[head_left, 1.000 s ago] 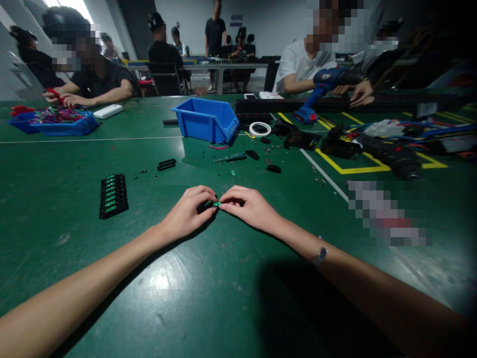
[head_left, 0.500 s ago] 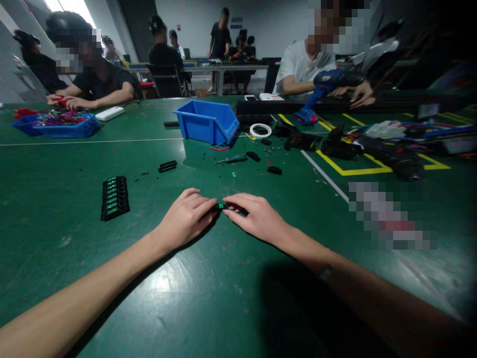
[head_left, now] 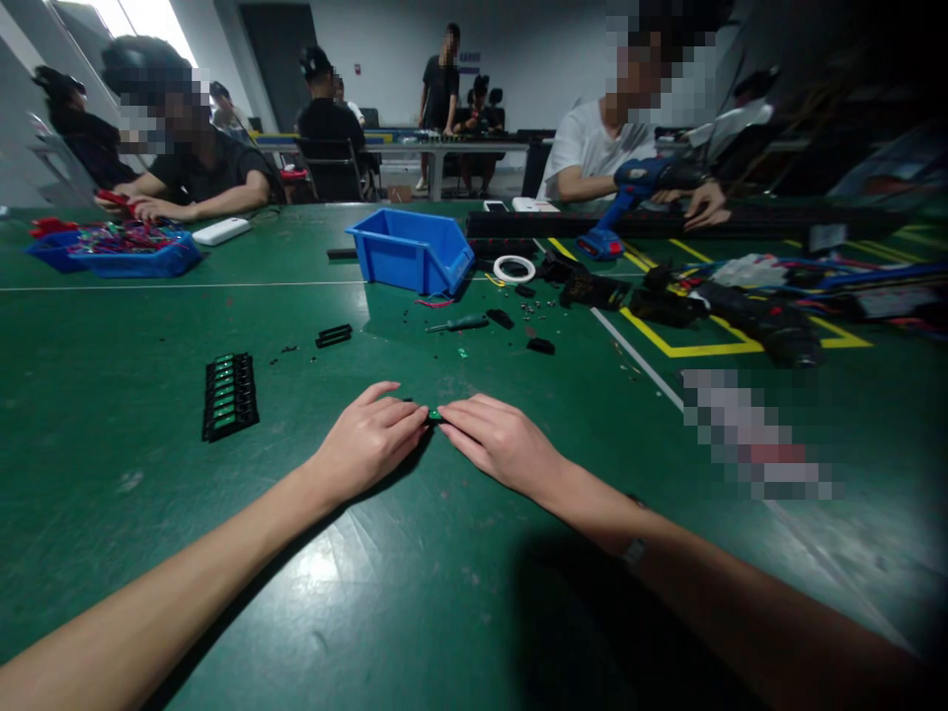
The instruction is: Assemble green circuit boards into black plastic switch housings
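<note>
Between my two hands, low over the green table, is a small black part with a green circuit board [head_left: 434, 416], mostly covered by fingers. My left hand [head_left: 374, 432] is closed on its left end, thumb and fingers pinched together with the index finger raised. My right hand [head_left: 504, 434] pinches the other end with its fingertips. To the left lies a row of similar black parts with green boards [head_left: 230, 395], set side by side. Beyond my hands are two slim black frames [head_left: 334, 336] and a screwdriver [head_left: 460, 324] with a dark green handle.
A blue bin [head_left: 411, 252] stands ahead, near a white ring [head_left: 513, 269], scattered screws and black pieces. Blue trays of wires [head_left: 133, 249] lie far left. To the right are a blue cordless drill [head_left: 618, 212], cable bundles and yellow tape lines [head_left: 688, 351]. Other people sit across the table.
My right hand's fingers have come closer together over the part, and less of it shows. Both hands still hold it in about the same place. The camera view has shifted slightly.
</note>
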The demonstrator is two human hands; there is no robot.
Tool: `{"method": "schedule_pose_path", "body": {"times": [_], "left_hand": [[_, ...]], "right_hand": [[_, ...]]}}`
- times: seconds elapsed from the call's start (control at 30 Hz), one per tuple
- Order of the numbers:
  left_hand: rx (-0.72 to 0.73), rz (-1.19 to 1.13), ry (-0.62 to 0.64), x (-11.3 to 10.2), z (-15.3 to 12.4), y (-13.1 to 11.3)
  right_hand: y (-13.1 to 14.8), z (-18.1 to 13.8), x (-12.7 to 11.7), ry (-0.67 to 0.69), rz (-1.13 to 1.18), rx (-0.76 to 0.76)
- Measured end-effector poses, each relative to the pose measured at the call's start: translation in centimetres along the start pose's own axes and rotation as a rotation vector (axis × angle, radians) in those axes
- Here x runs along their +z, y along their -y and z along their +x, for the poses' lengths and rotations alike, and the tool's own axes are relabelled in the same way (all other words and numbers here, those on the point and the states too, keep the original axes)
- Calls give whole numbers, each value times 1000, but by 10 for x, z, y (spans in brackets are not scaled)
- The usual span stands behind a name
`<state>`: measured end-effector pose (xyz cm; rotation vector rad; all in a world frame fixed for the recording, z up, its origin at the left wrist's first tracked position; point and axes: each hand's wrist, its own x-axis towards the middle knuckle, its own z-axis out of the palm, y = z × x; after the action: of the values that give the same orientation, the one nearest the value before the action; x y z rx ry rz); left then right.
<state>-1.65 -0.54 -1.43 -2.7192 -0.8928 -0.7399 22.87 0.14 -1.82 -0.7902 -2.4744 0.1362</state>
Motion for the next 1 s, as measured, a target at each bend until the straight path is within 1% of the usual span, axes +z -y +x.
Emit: {"method": "schedule_pose_path", "body": {"times": [0.3,0.53,0.8,1.0], "left_hand": [[-14,29,39,2,0,0],[1,36,-9,4,1,0],[-57,-14,-31,12,1,0],[-96,-67,-10,10,4,-1]], "right_hand": [[0,1,0,9,-79,-30],[2,3,0,-5,-114,-45],[1,5,1,-4,-117,-53],[1,6,0,2,-117,-50]]}}
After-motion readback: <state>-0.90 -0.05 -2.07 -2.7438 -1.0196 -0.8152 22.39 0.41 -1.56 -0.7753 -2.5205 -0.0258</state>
